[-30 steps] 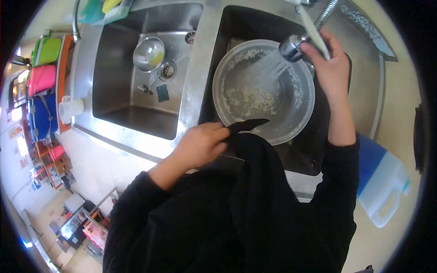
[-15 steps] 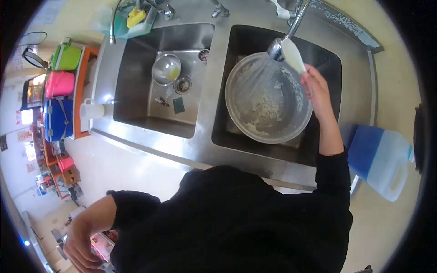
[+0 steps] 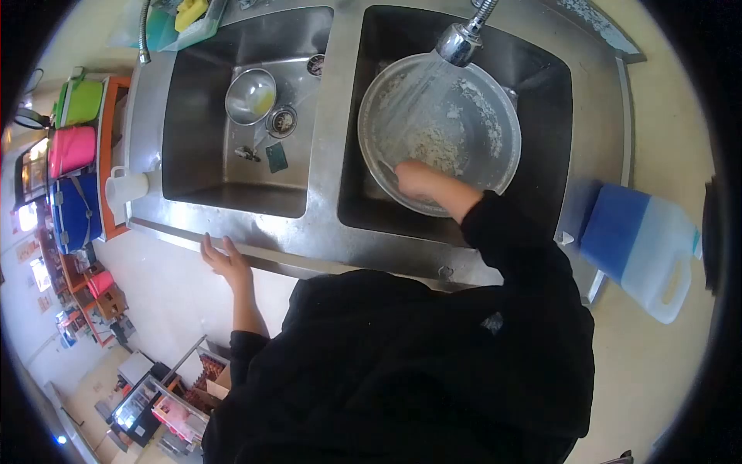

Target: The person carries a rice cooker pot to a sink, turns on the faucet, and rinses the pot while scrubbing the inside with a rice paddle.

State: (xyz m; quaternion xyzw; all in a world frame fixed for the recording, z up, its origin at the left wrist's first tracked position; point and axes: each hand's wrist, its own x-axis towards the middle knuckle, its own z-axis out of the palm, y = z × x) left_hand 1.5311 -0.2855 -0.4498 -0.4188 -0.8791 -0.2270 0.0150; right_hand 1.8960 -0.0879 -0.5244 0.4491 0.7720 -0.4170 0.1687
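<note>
At the far left, green (image 3: 79, 101), pink (image 3: 73, 151) and blue (image 3: 75, 210) boxes occupy an orange-edged shelf. A white mug (image 3: 127, 188) is positioned at the left end of the steel table (image 3: 332, 162). The left hand (image 3: 229, 263) is located at the front edge of the table, fingers spread wide, holding nothing; contact with the edge cannot be determined. The left sink (image 3: 297, 174) contains a small bowl (image 3: 249, 97) with yellowish residue, a round drain (image 3: 281, 121) just beside it, and a green pad (image 3: 277, 157). The right sink (image 3: 545, 139) contains the large bowl (image 3: 481, 127), its inner surface coated with pale residue. The right hand (image 3: 421, 182) is inside the front left part of its rim, narrow and partly hidden; its grip cannot be determined. The nozzle (image 3: 459, 45), above the rear rim, sprays water into the large bowl. A blue-labelled jug (image 3: 638, 247) is positioned at the far right.
</note>
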